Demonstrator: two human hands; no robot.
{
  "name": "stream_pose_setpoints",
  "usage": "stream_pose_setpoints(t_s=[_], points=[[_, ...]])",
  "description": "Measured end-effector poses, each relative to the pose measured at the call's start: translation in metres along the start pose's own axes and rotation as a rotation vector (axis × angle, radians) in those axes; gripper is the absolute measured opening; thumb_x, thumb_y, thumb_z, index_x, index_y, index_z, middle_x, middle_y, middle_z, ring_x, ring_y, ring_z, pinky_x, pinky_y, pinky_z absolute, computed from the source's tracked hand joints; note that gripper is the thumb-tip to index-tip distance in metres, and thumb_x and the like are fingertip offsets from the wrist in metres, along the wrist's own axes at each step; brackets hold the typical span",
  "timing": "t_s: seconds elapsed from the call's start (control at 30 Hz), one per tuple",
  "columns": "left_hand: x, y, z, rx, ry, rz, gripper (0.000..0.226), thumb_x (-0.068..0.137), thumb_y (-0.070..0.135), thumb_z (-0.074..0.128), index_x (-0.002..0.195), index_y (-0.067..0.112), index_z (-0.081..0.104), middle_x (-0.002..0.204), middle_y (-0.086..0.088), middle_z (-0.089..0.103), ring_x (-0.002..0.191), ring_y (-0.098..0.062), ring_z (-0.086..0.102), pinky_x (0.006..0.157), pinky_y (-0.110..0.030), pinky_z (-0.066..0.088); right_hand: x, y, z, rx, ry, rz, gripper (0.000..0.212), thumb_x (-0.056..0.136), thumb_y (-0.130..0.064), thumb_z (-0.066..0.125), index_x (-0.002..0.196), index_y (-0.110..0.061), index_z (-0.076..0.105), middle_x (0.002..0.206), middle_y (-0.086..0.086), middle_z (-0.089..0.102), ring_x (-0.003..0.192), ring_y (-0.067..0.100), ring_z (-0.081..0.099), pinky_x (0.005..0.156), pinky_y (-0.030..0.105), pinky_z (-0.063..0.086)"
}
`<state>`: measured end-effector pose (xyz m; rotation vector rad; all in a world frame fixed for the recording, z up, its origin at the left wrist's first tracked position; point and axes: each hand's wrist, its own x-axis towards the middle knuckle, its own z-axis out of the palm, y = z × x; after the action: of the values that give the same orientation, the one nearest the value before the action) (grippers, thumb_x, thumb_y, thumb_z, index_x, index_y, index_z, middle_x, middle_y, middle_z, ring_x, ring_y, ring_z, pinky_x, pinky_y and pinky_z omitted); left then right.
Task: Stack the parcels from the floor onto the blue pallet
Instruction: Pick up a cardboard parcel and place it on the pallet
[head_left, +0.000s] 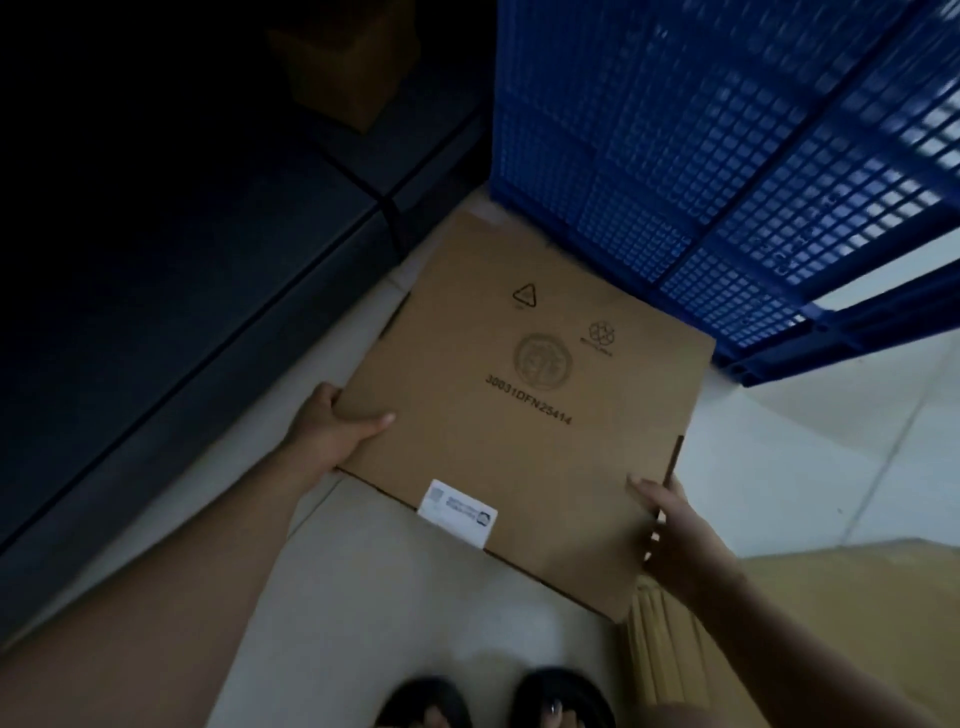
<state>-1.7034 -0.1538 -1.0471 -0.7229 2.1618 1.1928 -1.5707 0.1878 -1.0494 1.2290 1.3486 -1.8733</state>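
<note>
1. Pale tiled floor (810, 441) fills the lower and right part of the view, dimly lit; a dark, low block (171, 291) with long seams runs along the left side, and a dim brown box (345, 62) sits in the shadow at the top.
2. Blue pallet (727, 156), with an open grid top, lies on the floor at upper right, its near corner just beyond the parcel's far right edge.
3. Flat cardboard parcel (524, 410) is held between both hands, above the floor in front of the person, tilted so one corner points toward the pallet. Whether its far corner touches the pallet cannot be told. Its top face carries printed symbols, a round stamp and a code.
4. Another tan package (779, 613) lies on the floor at lower right, partly under the parcel's near corner and the right forearm.
5. Left hand (332, 431) clamps the parcel's left corner, thumb lying on top and the fingers curled out of sight beneath.
6. Right hand (675, 525) grips the right edge near the near corner, thumb pressed on the top face, fingers wrapped around the side.
7. Dark sandals (498, 701) show at the bottom edge.
8. White label (457, 512) sticks out at the parcel's near edge, between the two hands.
</note>
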Motion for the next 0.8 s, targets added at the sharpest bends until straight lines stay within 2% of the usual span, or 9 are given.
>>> stream_pose_setpoints(t_s=[0.1,0.2,0.27,0.37,0.47,0.57,0.7,0.8], points=[[-0.061,0.002,-0.033,-0.052,0.034,-0.044,0.063,0.066,0.033,0.084,0.115,0.016,0.047,0.107,0.0,0.058,0.087,-0.016,0.059,0.072,-0.027,0.049,-0.059,-0.016,0.002,-0.032,-0.032,-0.034,0.058,0.068,-0.035,0.067,0.123,-0.041,0.049,0.122,0.003,0.054,0.109,0.029,0.052,0.07,0.037,0.05],[-0.133,0.015,-0.065,-0.14,0.034,-0.096,0.056,0.069,0.031,0.082,0.111,0.019,0.046,0.097,0.005,0.058,0.081,-0.009,0.059,0.058,-0.022,0.049,-0.118,-0.049,0.007,-0.084,-0.082,-0.145,0.054,0.075,-0.027,0.061,0.127,-0.037,0.051,0.124,0.008,0.058,0.109,0.032,0.054,0.079,0.042,0.048],[-0.184,0.021,-0.082,-0.217,0.035,-0.146,0.053,0.071,0.028,0.081,0.11,0.02,0.046,0.094,0.007,0.058,0.081,-0.01,0.059,0.058,-0.023,0.051,-0.157,-0.072,0.013,-0.096,-0.074,-0.193,0.053,0.082,-0.019,0.058,0.133,-0.027,0.047,0.127,0.013,0.056,0.111,0.035,0.055,0.085,0.047,0.048],[-0.256,0.024,-0.102,-0.334,0.051,-0.217,0.05,0.074,0.023,0.08,0.112,0.018,0.047,0.099,0.002,0.06,0.087,-0.016,0.061,0.067,-0.031,0.055,-0.214,-0.102,0.021,-0.133,-0.043,-0.159,0.053,0.087,-0.014,0.056,0.136,-0.028,0.04,0.127,0.012,0.056,0.111,0.035,0.057,0.087,0.051,0.05],[-0.31,0.017,-0.123,-0.427,0.099,-0.259,0.051,0.074,0.023,0.079,0.114,0.018,0.048,0.102,0.003,0.061,0.088,-0.015,0.062,0.062,-0.029,0.055,-0.256,-0.12,0.032,-0.212,-0.085,-0.137,0.059,0.086,-0.013,0.058,0.138,-0.031,0.039,0.124,0.011,0.06,0.11,0.035,0.059,0.09,0.054,0.049],[-0.35,0.002,-0.141,-0.498,0.148,-0.29,0.052,0.074,0.026,0.08,0.114,0.02,0.048,0.103,0.005,0.061,0.09,-0.016,0.062,0.061,-0.03,0.055,-0.281,-0.127,0.052,-0.246,-0.097,-0.129,0.061,0.081,-0.013,0.063,0.135,-0.034,0.044,0.118,0.006,0.066,0.108,0.03,0.061,0.087,0.049,0.052],[-0.403,-0.033,-0.164,-0.595,0.277,-0.318,0.052,0.074,0.024,0.079,0.113,0.02,0.045,0.1,0.005,0.059,0.086,-0.015,0.062,0.056,-0.028,0.054,-0.304,-0.123,0.094,-0.316,-0.209,-0.107,0.061,0.077,-0.017,0.068,0.131,-0.036,0.047,0.108,0.006,0.07,0.1,0.028,0.065,0.072,0.042,0.055],[-0.449,-0.067,-0.18,-0.674,0.393,-0.33,0.05,0.074,0.022,0.079,0.111,0.02,0.046,0.1,0.003,0.06,0.084,-0.015,0.062,0.051,-0.026,0.052,-0.322,-0.115,0.132,-0.403,-0.308,-0.079,0.08,0.063,-0.025,0.077,0.135,-0.036,0.043,0.117,0.009,0.066,0.105,0.03,0.063,0.073,0.041,0.055]])
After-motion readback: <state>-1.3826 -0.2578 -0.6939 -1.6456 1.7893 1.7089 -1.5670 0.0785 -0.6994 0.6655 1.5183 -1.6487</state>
